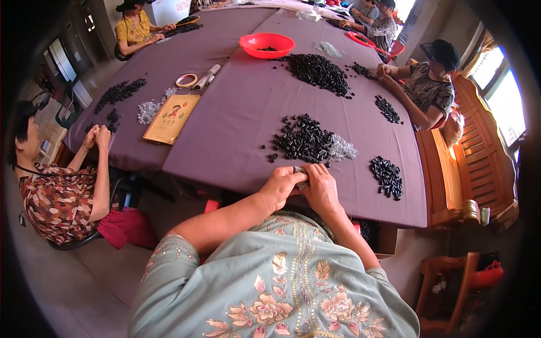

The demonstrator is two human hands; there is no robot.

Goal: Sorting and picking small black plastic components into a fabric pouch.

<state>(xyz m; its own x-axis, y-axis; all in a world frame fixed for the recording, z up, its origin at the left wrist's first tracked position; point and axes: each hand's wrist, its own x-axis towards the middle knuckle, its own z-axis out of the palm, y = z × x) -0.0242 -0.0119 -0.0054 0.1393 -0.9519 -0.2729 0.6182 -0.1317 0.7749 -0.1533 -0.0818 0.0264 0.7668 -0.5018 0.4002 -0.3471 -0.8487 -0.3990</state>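
At the near edge of the table, my left hand (279, 186) and my right hand (321, 190) meet, fingers bent and pressed together. What they pinch is too small and too covered to make out. Something greyish wraps a finger between them. Just beyond my fingertips lies a heap of small black pieces (303, 138), short and shiny. A smaller heap of clear, silvery pieces (342, 147) touches its right side. Farther right, apart from these, is another heap of black pieces (386, 179).
A purple-brown cloth (225, 129) covers the table. Beyond are a large black heap (318, 73), a red basin (267, 42), a tan booklet (172, 119) and a tape roll (186, 80). People sit along both sides, one person (62, 186) at left. A wooden bench (473, 146) stands right.
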